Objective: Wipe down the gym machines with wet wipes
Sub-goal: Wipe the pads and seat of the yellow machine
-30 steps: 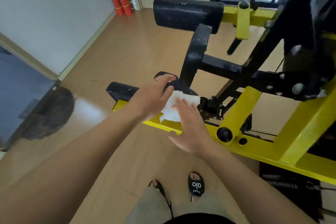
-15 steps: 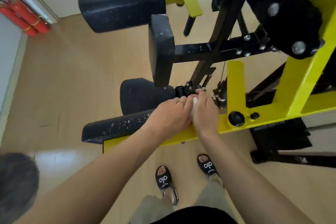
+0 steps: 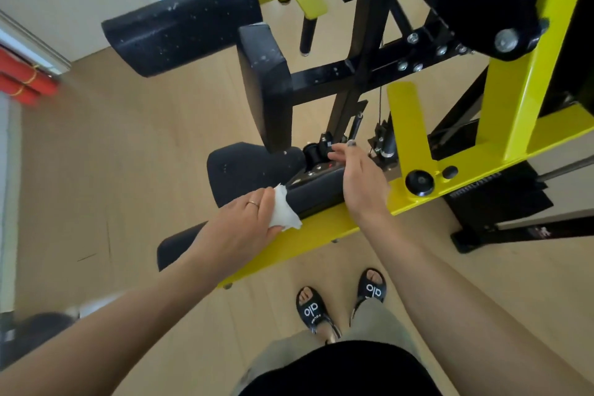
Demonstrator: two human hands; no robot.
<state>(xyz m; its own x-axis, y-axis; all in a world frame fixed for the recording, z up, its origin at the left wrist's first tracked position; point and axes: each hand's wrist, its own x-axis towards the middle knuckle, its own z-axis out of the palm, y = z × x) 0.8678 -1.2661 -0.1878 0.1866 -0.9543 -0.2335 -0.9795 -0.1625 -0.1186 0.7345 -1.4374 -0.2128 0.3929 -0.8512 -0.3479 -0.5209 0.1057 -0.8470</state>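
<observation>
A yellow and black gym machine (image 3: 414, 125) fills the right and middle of the head view. My left hand (image 3: 239, 228) presses a crumpled white wet wipe (image 3: 284, 212) against the long black pad (image 3: 316, 194) that lies on the yellow base beam (image 3: 321, 231). My right hand (image 3: 358, 178) rests on the right end of that same pad, fingers spread toward the black adjustment knob (image 3: 313, 153), holding nothing. A black seat pad (image 3: 247, 170) lies just behind the wipe.
An upright black pad (image 3: 266, 83) and a black roller pad (image 3: 180, 22) stand above the hands. Red fire extinguishers (image 3: 22, 83) lie at the left wall. My feet in black sandals (image 3: 340, 299) stand on the wooden floor close to the beam.
My hands were together at the right end of the pad; now the left hand has slid left with the wipe while the right hand stays near the knob. The view tilted slightly.
</observation>
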